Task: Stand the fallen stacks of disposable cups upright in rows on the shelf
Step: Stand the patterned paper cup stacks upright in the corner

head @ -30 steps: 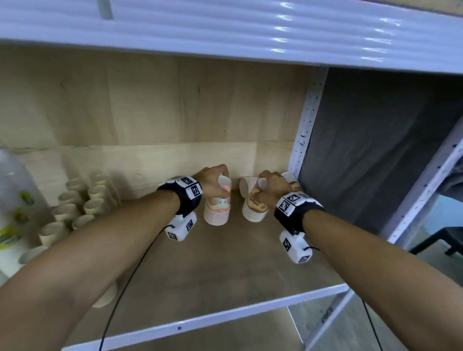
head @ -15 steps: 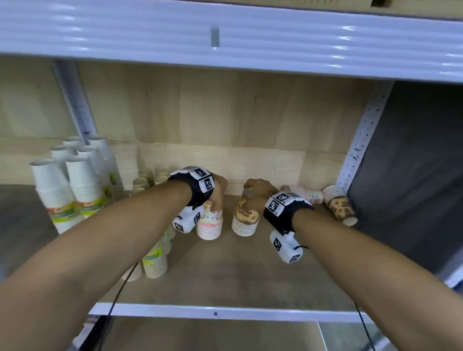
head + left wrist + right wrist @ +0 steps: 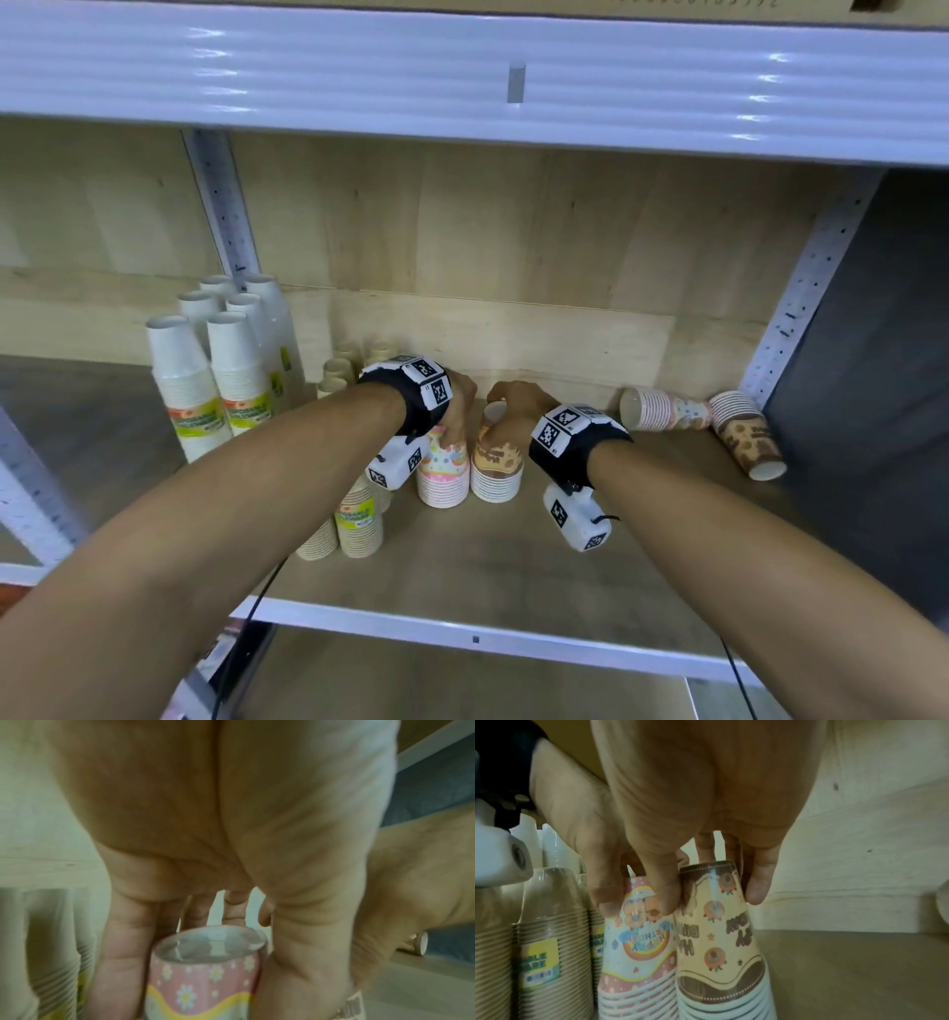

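Two upturned stacks stand side by side mid-shelf. My left hand (image 3: 454, 411) grips the top of the pink flowered cup stack (image 3: 442, 475), its fingers (image 3: 123, 953) and thumb down the sides of the stack (image 3: 203, 981). My right hand (image 3: 506, 416) grips the top of the brown-patterned cup stack (image 3: 496, 470), thumb and fingers (image 3: 757, 884) round it (image 3: 716, 933). The pink stack (image 3: 639, 947) touches it on the left. Two fallen stacks lie at the back right: a pink one (image 3: 662, 408) and a brown one (image 3: 747, 434).
Tall white cup stacks (image 3: 205, 380) stand at the left, with kraft-coloured stacks (image 3: 359, 519) in rows beside my left forearm. The wooden shelf (image 3: 488, 570) has a white front rail. A perforated upright (image 3: 801, 288) bounds the right; the upper shelf hangs low overhead.
Both hands have kept their grip and carried the two stacks leftward on the shelf, next to the kraft stacks. The view has swung left and brought the white stacks into sight.
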